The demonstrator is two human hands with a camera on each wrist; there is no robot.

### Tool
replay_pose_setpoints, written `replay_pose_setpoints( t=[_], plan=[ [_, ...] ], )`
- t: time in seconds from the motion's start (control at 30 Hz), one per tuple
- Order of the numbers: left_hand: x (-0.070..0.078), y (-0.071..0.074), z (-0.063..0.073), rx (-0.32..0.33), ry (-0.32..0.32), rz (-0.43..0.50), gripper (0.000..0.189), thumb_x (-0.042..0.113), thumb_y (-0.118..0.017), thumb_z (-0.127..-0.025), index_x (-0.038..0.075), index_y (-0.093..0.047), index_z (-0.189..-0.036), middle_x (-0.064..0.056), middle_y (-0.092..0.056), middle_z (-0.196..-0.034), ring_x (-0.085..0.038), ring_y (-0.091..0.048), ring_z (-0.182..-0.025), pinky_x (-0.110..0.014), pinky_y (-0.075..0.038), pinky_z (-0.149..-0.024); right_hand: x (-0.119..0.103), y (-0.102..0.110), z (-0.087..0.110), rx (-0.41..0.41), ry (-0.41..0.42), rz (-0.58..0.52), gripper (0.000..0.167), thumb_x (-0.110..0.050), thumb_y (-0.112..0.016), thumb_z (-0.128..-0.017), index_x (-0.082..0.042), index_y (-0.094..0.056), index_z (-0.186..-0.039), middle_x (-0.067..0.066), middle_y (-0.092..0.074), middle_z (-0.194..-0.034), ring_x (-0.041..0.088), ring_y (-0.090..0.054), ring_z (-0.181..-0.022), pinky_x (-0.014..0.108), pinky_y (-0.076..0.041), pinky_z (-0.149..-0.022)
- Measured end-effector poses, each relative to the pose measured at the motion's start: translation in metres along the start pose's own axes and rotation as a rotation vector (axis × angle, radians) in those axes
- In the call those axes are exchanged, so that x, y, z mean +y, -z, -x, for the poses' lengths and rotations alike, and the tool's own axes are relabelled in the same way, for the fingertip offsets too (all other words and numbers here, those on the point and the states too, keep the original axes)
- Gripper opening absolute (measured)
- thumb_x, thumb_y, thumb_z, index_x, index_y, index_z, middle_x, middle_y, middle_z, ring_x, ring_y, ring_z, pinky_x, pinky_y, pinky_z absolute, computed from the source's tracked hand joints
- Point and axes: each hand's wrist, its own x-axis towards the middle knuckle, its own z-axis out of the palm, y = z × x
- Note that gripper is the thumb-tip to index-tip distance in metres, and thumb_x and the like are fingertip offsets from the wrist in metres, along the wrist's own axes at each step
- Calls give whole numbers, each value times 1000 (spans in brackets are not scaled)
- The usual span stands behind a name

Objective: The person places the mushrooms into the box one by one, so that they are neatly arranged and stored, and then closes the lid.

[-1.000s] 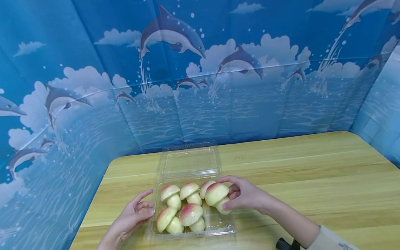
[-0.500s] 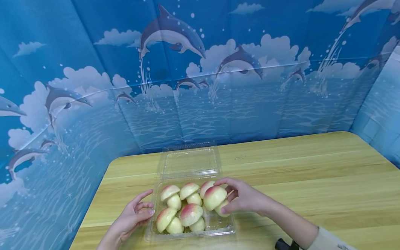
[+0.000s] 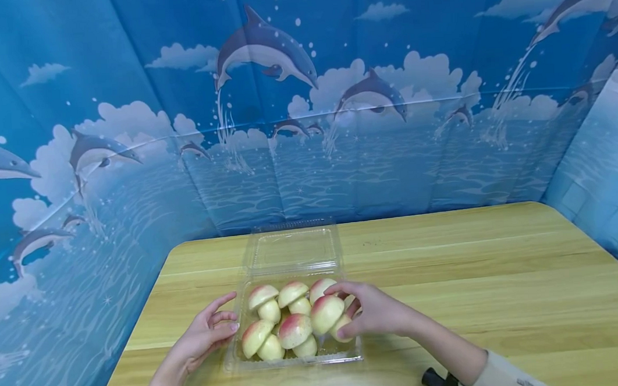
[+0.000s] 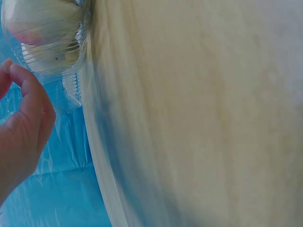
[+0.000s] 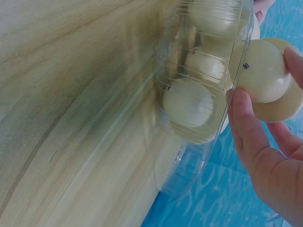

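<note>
My right hand point(image 3: 380, 309) grips a pale yellow mushroom point(image 3: 326, 315) with a pink-tinged cap, low over the front right of a clear plastic clamshell box point(image 3: 292, 364). In the right wrist view, the fingers point(image 5: 251, 124) and thumb are on either side of the mushroom's round stem point(image 5: 262, 71), above the box rim. Several similar mushrooms point(image 3: 295, 330) lie in two rows in the box. My left hand point(image 3: 203, 338) stays at the box's left side, fingers loosely bent, fingertips at or very near its wall. Whether they touch it I cannot tell.
The clear lid point(image 3: 293, 250) lies folded back behind the box on the wooden table point(image 3: 476, 277). A blue curtain with dolphins point(image 3: 370, 160) hangs behind the table. A black object point(image 3: 439, 381) sits by my right sleeve.
My right hand has moved slightly left and toward me, lowering the mushroom into the front right of the box. My left hand has stayed put.
</note>
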Motion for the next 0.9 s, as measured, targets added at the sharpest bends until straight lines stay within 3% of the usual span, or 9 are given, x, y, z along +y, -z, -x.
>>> replay_pose_setpoints(
  t=[0.43, 0.9],
  plan=[
    [0, -1, 0, 7, 3, 1, 75, 1, -59, -89, 2, -13, -147, -1, -52, -98, -8, -57, -80, -22, -49, -68, 1, -4, -2, -13, 22, 21, 60, -9, -79, -72, -8, -53, -125, 11, -50, -107, 21, -57, -82, 28, -51, -72],
    [1, 0, 0, 2, -4, -3, 74, 1, -59, -88, 1, -13, -147, -1, -52, -98, -7, -56, -78, -22, -49, -68, 2, -5, -2, -12, 4, 15, 61, -8, -79, -72, -5, -52, -126, 12, -49, -110, 20, -56, -85, 26, -51, -69]
  ],
)
